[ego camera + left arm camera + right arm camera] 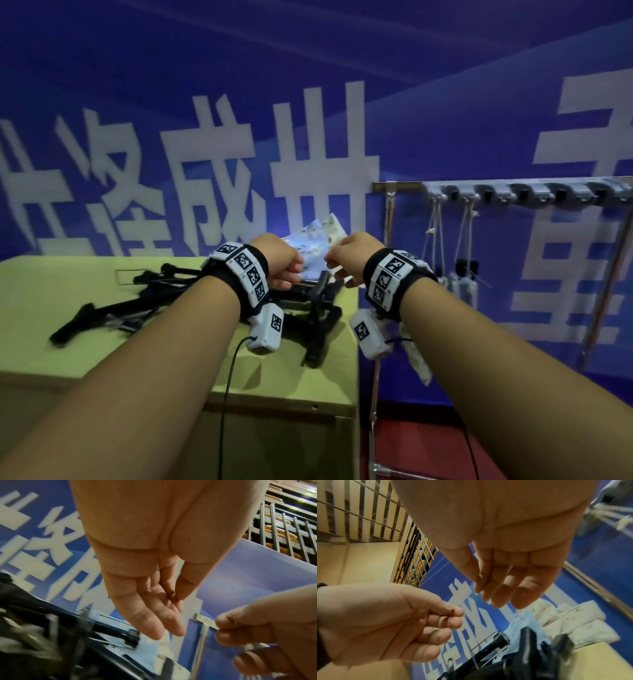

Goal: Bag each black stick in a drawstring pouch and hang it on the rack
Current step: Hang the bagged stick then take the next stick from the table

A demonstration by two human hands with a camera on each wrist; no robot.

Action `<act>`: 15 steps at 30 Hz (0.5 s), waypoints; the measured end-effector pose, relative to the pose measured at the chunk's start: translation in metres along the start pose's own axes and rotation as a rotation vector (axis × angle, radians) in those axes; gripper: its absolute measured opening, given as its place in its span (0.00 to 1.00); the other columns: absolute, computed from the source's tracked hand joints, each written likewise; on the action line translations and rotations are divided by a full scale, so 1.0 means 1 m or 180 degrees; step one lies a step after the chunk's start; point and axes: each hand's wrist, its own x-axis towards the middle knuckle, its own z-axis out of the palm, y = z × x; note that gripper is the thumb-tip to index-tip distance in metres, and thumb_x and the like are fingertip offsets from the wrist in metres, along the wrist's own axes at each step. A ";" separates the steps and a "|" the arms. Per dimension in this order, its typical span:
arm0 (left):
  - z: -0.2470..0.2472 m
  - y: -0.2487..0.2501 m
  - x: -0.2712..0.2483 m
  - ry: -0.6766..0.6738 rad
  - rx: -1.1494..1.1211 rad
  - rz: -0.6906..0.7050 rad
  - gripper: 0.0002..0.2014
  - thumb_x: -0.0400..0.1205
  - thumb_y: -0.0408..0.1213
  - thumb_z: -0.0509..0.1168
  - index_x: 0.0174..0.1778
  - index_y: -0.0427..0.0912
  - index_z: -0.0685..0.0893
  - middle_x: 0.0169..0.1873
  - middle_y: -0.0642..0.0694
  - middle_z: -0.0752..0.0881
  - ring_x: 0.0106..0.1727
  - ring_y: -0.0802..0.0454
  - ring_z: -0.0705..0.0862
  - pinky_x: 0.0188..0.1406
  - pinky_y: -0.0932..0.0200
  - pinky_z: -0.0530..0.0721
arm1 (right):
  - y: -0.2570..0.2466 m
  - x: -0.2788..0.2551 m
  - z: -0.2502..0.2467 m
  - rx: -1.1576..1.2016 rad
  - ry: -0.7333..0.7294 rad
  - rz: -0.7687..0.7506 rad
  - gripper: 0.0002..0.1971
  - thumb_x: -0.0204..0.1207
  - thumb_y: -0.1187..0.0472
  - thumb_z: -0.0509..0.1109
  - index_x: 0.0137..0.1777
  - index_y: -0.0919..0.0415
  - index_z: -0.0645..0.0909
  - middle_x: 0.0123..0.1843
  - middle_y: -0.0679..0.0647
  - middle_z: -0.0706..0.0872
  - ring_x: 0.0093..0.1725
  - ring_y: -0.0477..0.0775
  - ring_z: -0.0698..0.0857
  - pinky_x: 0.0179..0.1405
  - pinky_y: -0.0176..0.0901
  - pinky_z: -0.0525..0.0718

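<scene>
Blue banner with big white characters fills the wall behind a yellow-green table (61,346), where the black sticks (102,315) lie in a loose tangle. Both my hands are raised over the table's far right corner, close together but not touching. My left hand (281,265) has thumb pressed to forefinger, the other fingers loosely extended; my right hand (346,257) is much the same, thumb tip against the forefinger. Whether either pinch has hold of a cord I cannot tell, since nothing shows clearly between the tips. A pale printed pouch (320,233) sits just beyond my knuckles, with more pouches piled past the table's edge in the right wrist view. On the rack (513,192) to my right, two bagged sticks (460,284) already hang by their cords. I judge the pouch soft, light and floppy, so its mouth wants spreading with both hands at the hem; the sticks look stiff and light, best taken mid-shaft to free one from the tangle
</scene>
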 end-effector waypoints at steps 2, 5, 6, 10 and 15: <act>-0.035 -0.019 -0.001 0.0175 0.0002 -0.0108 0.07 0.88 0.33 0.63 0.50 0.40 0.87 0.37 0.44 0.88 0.28 0.50 0.87 0.29 0.59 0.86 | -0.016 0.006 0.028 -0.0423 -0.0065 -0.0186 0.11 0.81 0.63 0.72 0.57 0.69 0.91 0.54 0.65 0.95 0.53 0.67 0.94 0.46 0.54 0.90; -0.083 -0.049 -0.003 0.0395 -0.0061 -0.0313 0.07 0.88 0.34 0.63 0.50 0.40 0.87 0.34 0.46 0.88 0.28 0.51 0.88 0.28 0.60 0.86 | -0.036 0.019 0.067 -0.0898 -0.0195 -0.0407 0.15 0.81 0.62 0.71 0.62 0.68 0.91 0.49 0.61 0.91 0.46 0.62 0.86 0.45 0.46 0.81; -0.096 -0.059 -0.003 0.0477 -0.0078 -0.0387 0.07 0.88 0.34 0.64 0.50 0.39 0.88 0.34 0.46 0.89 0.28 0.50 0.89 0.28 0.59 0.87 | -0.043 0.022 0.078 -0.0992 -0.0255 -0.0472 0.15 0.82 0.61 0.71 0.64 0.64 0.91 0.50 0.57 0.88 0.47 0.58 0.83 0.48 0.44 0.79; -0.132 -0.089 -0.004 0.0663 -0.0153 -0.0600 0.08 0.88 0.32 0.63 0.53 0.35 0.87 0.33 0.43 0.87 0.29 0.47 0.88 0.30 0.56 0.86 | -0.067 0.032 0.113 -0.1448 -0.0546 -0.0803 0.16 0.84 0.61 0.71 0.70 0.56 0.89 0.68 0.54 0.90 0.56 0.54 0.83 0.58 0.42 0.81; -0.157 -0.121 0.002 0.0853 -0.0346 -0.0862 0.10 0.89 0.32 0.59 0.61 0.31 0.81 0.40 0.40 0.87 0.41 0.41 0.92 0.36 0.50 0.90 | -0.086 0.045 0.162 -0.2805 -0.0666 -0.1391 0.12 0.82 0.53 0.70 0.60 0.50 0.92 0.60 0.48 0.90 0.66 0.58 0.87 0.66 0.51 0.87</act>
